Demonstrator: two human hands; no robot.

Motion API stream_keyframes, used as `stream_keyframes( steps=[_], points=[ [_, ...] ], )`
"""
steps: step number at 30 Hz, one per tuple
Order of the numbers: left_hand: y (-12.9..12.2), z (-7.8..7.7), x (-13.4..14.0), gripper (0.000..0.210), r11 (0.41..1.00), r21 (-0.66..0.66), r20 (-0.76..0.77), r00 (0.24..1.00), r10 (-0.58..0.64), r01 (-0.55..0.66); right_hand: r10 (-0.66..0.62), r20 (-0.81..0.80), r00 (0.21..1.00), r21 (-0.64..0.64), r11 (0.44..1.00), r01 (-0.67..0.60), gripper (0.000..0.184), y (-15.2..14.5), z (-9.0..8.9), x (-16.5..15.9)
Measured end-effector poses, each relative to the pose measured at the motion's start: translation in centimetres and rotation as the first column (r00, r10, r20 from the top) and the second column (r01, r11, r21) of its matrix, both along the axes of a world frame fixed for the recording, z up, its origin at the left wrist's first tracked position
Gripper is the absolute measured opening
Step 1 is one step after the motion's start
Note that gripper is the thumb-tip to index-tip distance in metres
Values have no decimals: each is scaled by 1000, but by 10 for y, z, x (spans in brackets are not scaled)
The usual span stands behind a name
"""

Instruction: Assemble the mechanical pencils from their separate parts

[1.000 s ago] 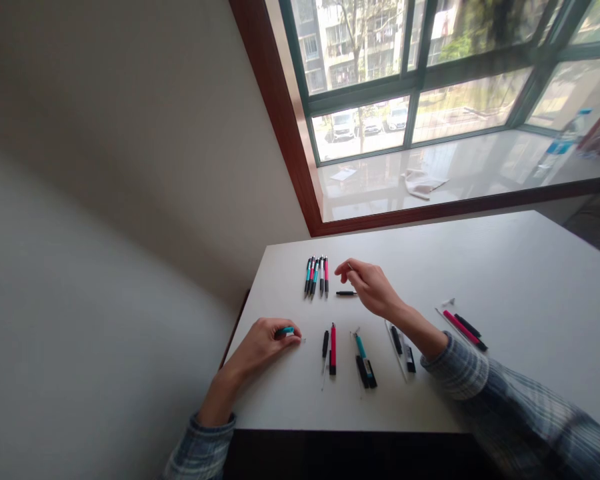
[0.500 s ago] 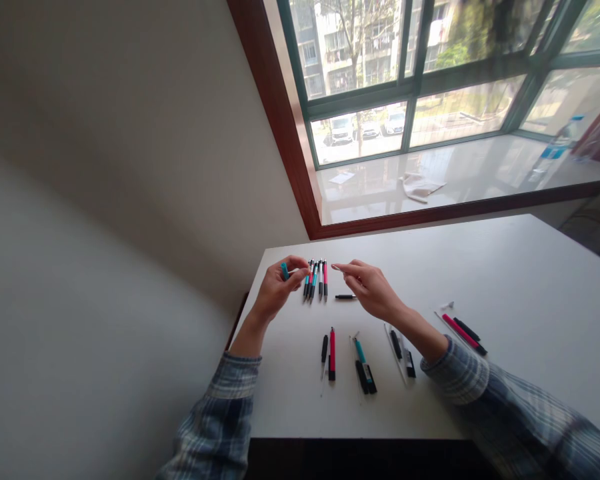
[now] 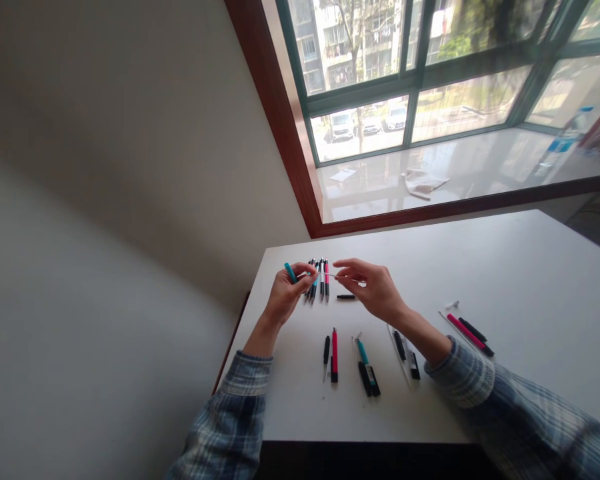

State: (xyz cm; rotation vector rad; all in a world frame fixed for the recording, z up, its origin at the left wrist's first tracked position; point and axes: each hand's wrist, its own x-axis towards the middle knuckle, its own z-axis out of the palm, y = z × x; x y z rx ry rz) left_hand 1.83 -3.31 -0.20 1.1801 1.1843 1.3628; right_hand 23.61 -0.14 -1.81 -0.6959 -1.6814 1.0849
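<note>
My left hand (image 3: 286, 293) is closed around a teal pen barrel (image 3: 291, 272), whose end sticks up beside the thumb. Its fingertips also pinch something small that I cannot make out. Facing it, my right hand (image 3: 373, 287) pinches a thin white pen refill (image 3: 331, 275) that points at the left fingertips. Whether the refill touches the left fingers is too small to tell. Behind the hands lie several assembled pens (image 3: 325, 280) in a row, in pink, teal and white with dark grips. A black pen grip (image 3: 346, 297) lies below the right fingers, partly covered.
Nearer me on the white table (image 3: 300, 413) lie sets of pen parts: a pink barrel (image 3: 335, 357), a teal barrel (image 3: 363, 351) and a black grip (image 3: 399, 347). Another pink barrel (image 3: 463, 330) is at the right. A bottle (image 3: 567, 140) stands on the window sill.
My left hand has moved slightly right, toward my right hand. The refill now spans the narrow gap between the fingertips. My right index finger has lifted away from the thumb a little.
</note>
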Motion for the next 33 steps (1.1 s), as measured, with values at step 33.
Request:
stream_keyframes(
  steps=[33],
  points=[
    [-7, 3, 15, 46, 995, 45, -304, 950, -71, 89, 25, 80, 996, -16, 1000, -24, 18, -6, -3, -6]
  ],
)
